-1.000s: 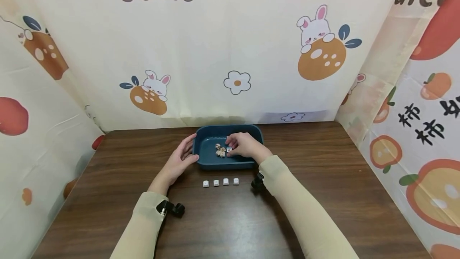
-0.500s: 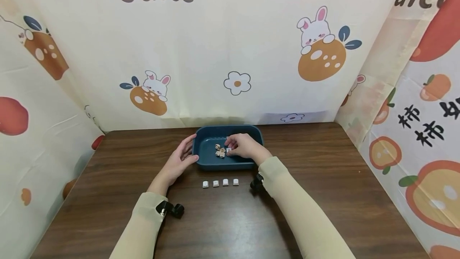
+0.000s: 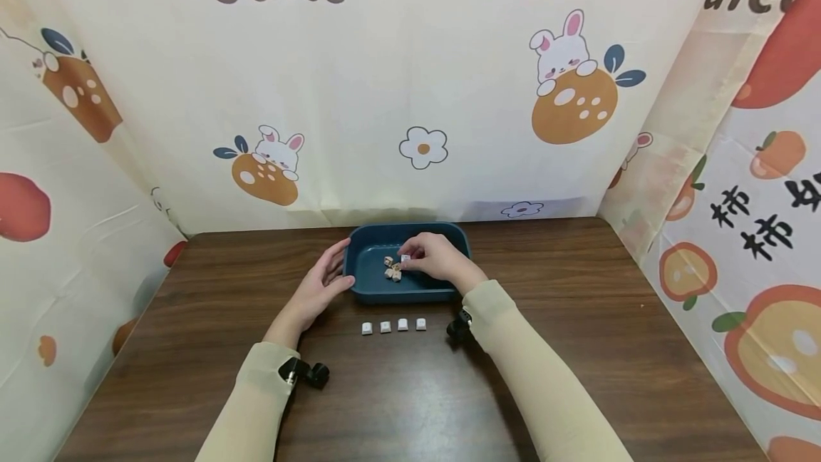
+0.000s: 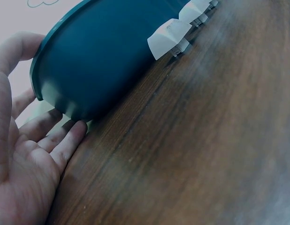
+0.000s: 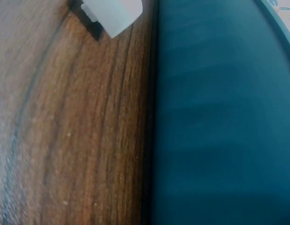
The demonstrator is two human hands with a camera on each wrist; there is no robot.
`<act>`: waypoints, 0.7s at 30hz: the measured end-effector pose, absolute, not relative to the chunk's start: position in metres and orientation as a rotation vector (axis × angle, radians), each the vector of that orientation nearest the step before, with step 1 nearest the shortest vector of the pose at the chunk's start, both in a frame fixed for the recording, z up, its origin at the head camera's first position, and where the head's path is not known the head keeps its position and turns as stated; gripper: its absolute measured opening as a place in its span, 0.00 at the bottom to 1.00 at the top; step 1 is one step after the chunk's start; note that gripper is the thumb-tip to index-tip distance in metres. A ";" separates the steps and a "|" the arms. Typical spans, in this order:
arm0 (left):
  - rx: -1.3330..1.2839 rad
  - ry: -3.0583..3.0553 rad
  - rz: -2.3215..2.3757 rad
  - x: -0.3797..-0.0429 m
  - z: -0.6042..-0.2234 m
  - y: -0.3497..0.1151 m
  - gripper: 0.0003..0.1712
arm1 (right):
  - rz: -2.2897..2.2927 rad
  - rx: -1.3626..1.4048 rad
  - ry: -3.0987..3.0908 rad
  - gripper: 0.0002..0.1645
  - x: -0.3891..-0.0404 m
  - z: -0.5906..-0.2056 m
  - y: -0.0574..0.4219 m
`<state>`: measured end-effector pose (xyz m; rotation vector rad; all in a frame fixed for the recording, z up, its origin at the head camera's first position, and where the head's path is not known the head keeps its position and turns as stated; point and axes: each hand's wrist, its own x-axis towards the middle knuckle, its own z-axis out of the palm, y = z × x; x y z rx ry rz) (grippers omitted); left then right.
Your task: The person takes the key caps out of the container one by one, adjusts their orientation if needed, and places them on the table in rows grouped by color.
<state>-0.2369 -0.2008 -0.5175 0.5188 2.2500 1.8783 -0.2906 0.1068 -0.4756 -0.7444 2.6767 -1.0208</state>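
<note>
A dark blue tray sits at the table's far edge. My left hand rests against its left end, thumb and fingertips spread along the rim and outer wall; the left wrist view shows the fingers touching that wall. Inside the tray, my right hand pinches a white keycap between thumb and fingers. Just left of those fingertips lie several small beige cube-like pieces with dark marks. The right wrist view leaves the right hand out and shows the tray's outer wall.
Several white keycaps stand in a row on the brown wooden table, just in front of the tray. A patterned cloth hangs behind the table and along both sides.
My right hand has shifted slightly up and left inside the tray, and the white keycap has moved and tilted with its fingertips. The left hand and tray have stayed put.
</note>
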 end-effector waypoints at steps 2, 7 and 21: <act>0.519 2.249 1.880 -0.237 -0.518 -0.201 0.43 | -1.038 -0.753 2.675 0.15 -0.291 -0.476 0.107; 0.512 2.250 1.879 -0.237 -0.518 -0.201 0.43 | -1.052 -0.746 2.687 0.15 -0.290 -0.476 0.106; 0.502 2.249 1.876 -0.237 -0.517 -0.201 0.43 | -1.171 -0.740 2.666 0.12 -0.288 -0.474 0.108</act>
